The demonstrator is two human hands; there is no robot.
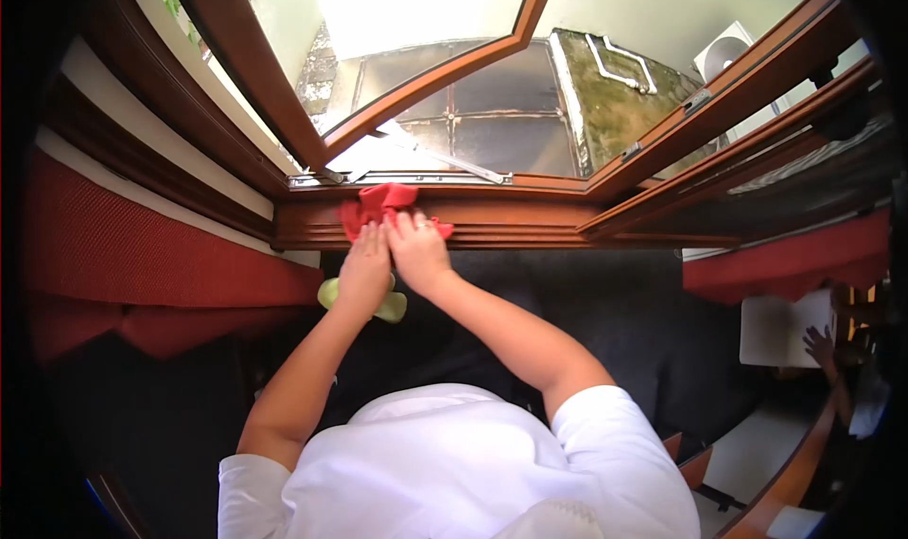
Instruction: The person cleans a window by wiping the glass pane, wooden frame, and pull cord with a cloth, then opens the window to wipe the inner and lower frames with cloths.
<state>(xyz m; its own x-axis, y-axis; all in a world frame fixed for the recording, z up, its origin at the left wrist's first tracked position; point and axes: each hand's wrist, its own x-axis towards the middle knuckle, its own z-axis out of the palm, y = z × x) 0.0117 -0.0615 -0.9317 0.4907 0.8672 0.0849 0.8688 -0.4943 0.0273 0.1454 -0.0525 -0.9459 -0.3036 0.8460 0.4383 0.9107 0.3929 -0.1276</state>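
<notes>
A bunched red cloth lies on the brown window sill, near the left corner of the frame. My left hand reaches up to its lower edge, fingers close together and pressed onto it. Right beside it, my right hand bends its fingers over the cloth's right part, with a ring showing on one finger. The two hands touch or nearly touch each other. Part of the cloth is hidden under the fingertips.
Above the sill, an open window sash swings outward on a metal stay arm. Red curtains hang at the left. Light green footwear shows below my forearms. Another person's hand is at the far right, over a white surface.
</notes>
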